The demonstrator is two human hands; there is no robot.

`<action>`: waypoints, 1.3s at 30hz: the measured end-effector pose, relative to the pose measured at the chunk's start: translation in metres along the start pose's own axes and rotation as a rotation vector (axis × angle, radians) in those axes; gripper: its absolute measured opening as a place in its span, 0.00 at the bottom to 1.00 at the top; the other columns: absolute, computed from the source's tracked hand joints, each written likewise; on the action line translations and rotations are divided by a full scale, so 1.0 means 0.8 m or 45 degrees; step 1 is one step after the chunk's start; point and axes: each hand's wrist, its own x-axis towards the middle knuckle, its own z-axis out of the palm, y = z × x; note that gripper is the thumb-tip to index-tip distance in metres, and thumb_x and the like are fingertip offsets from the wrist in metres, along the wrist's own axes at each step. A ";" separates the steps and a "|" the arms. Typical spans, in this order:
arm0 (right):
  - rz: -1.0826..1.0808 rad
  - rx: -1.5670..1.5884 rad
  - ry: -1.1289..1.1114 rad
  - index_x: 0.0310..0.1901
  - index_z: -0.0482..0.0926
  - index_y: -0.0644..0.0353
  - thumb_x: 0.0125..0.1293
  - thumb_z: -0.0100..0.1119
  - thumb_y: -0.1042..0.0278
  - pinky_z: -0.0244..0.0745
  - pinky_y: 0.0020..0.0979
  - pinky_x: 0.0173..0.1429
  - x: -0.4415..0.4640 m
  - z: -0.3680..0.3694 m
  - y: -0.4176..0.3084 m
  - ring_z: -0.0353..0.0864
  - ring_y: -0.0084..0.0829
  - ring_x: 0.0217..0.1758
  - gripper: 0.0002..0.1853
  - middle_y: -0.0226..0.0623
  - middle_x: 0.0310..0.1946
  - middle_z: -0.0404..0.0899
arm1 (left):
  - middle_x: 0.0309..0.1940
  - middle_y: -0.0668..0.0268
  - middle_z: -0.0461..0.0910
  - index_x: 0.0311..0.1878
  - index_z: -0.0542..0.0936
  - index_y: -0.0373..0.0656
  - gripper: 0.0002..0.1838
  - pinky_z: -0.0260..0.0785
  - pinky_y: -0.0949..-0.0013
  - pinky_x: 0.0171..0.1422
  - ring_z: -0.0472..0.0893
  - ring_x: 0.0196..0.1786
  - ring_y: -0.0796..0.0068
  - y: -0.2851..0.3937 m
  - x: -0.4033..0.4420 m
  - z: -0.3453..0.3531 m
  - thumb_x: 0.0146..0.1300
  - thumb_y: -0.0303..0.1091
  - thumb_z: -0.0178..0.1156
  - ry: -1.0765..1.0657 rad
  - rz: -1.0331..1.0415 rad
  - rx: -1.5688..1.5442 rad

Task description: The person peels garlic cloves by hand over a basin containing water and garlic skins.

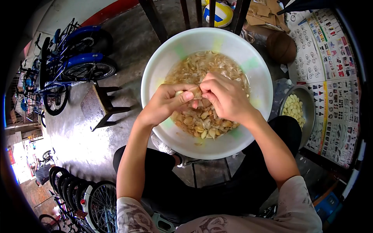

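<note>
Between my two hands, above the middle of a large white basin (155, 77), is a garlic clove (195, 93) with papery brown skin. My left hand (171, 101) pinches it between thumb and fingers. From the other side my right hand (225, 97) grips the skin at the clove's edge, its fingers curled and partly hiding what they hold. Below, the basin holds water with loose garlic skins (210, 60) floating and several unpeeled garlic cloves (194, 122) heaped toward the near side. A few pale peeled-looking cloves (210, 133) lie at the near edge of that heap.
Right of the basin, by my knee, a metal bowl (311, 112) holds peeled garlic cloves (294, 108). A wooden stool (99, 105) and parked bicycles (87, 66) stand left. A volleyball (218, 14) and a brown ball (281, 47) lie beyond. A printed poster sheet (328, 85) is at right.
</note>
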 end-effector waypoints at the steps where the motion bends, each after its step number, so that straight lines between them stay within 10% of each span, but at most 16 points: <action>1: 0.001 -0.016 0.023 0.38 0.70 0.60 0.62 0.61 0.77 0.74 0.38 0.33 0.001 0.002 -0.001 0.79 0.38 0.33 0.09 0.35 0.33 0.73 | 0.32 0.66 0.81 0.55 0.82 0.36 0.19 0.74 0.71 0.42 0.79 0.35 0.78 0.001 0.000 -0.001 0.71 0.42 0.62 0.000 0.000 -0.002; 10: 0.177 0.039 0.053 0.41 0.69 0.59 0.64 0.59 0.78 0.72 0.38 0.33 0.002 0.001 -0.007 0.77 0.39 0.33 0.09 0.35 0.34 0.72 | 0.47 0.69 0.77 0.53 0.82 0.36 0.15 0.67 0.75 0.45 0.75 0.40 0.81 -0.024 0.011 0.009 0.72 0.39 0.61 0.186 0.485 0.349; 16: 0.136 0.370 0.056 0.44 0.75 0.61 0.64 0.63 0.78 0.75 0.31 0.38 0.008 -0.005 -0.011 0.77 0.33 0.33 0.09 0.34 0.38 0.75 | 0.32 0.73 0.70 0.59 0.77 0.35 0.19 0.61 0.76 0.39 0.65 0.31 0.85 -0.027 0.011 0.011 0.77 0.40 0.52 -0.053 0.285 -0.836; 20: 0.274 0.413 0.285 0.61 0.79 0.55 0.61 0.68 0.76 0.77 0.30 0.42 0.012 -0.009 -0.009 0.79 0.30 0.35 0.24 0.33 0.37 0.76 | 0.32 0.73 0.71 0.62 0.76 0.34 0.20 0.62 0.76 0.38 0.66 0.31 0.85 -0.019 0.008 0.017 0.77 0.40 0.52 0.020 0.298 -0.228; 23: 0.178 0.298 0.279 0.42 0.88 0.57 0.59 0.71 0.74 0.79 0.30 0.44 0.011 -0.010 -0.008 0.83 0.31 0.40 0.09 0.34 0.40 0.80 | 0.47 0.65 0.79 0.61 0.77 0.35 0.17 0.69 0.72 0.46 0.76 0.38 0.76 -0.009 0.002 0.024 0.73 0.32 0.57 0.233 0.239 0.158; 39: 0.235 0.279 0.073 0.37 0.77 0.62 0.61 0.65 0.78 0.74 0.37 0.38 0.005 -0.009 -0.012 0.80 0.39 0.34 0.05 0.35 0.35 0.77 | 0.47 0.53 0.80 0.53 0.79 0.33 0.16 0.73 0.60 0.54 0.80 0.48 0.52 -0.010 0.007 0.015 0.60 0.19 0.63 0.233 0.741 0.827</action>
